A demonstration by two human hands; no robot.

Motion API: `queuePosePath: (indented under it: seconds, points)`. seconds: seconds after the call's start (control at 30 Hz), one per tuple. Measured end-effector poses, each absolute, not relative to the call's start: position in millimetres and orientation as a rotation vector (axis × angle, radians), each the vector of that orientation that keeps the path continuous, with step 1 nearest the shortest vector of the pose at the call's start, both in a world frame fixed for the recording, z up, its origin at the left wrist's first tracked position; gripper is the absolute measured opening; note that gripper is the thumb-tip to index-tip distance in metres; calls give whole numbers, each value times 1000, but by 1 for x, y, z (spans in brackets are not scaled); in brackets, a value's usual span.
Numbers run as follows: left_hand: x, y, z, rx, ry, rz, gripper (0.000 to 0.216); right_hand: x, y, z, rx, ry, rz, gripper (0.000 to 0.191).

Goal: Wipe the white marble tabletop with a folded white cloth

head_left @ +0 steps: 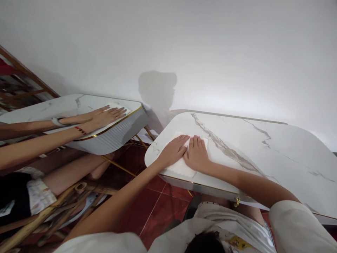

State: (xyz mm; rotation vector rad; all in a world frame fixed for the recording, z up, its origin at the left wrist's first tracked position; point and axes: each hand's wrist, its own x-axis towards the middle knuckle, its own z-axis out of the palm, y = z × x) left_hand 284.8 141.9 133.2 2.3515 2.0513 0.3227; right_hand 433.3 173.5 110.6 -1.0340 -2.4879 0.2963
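Note:
My left hand (174, 150) lies flat, fingers stretched forward, on a white cloth or paper sheet (182, 169). Beside it, my right hand (197, 154) presses flat on the same sheet, its fingers straight and close together. The two hands touch near the thumbs. Beneath the sheet is a white marble-patterned tabletop (234, 130) with grey-brown veins, and the sheet rests near its left end. Whether the sheet is cloth or paper I cannot tell.
On the left stands a second marble-patterned table (63, 107) with a fluted grey side. Another person's hands (105, 117) lie flat on a white sheet there. A small gold knob (237, 201) sticks out from my table's front. A wooden chair (68, 203) stands at lower left.

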Motion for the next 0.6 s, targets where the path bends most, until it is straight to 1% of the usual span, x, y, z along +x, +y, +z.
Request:
queuePosePath:
  seconds: [0.17, 0.3, 0.43, 0.6]
  points:
    - [306, 83, 130, 2387, 2120, 376, 52, 453, 123, 113, -861, -2548, 196, 61]
    - [343, 64, 119, 2397, 2192, 460, 52, 491, 111, 103, -788, -2567, 101, 60]
    - [373, 80, 117, 2395, 2081, 447, 51, 520, 121, 97, -887, -2566, 58, 57]
    - [376, 139, 123, 2347, 2019, 410, 49, 513, 162, 100, -1130, -2569, 50, 56]
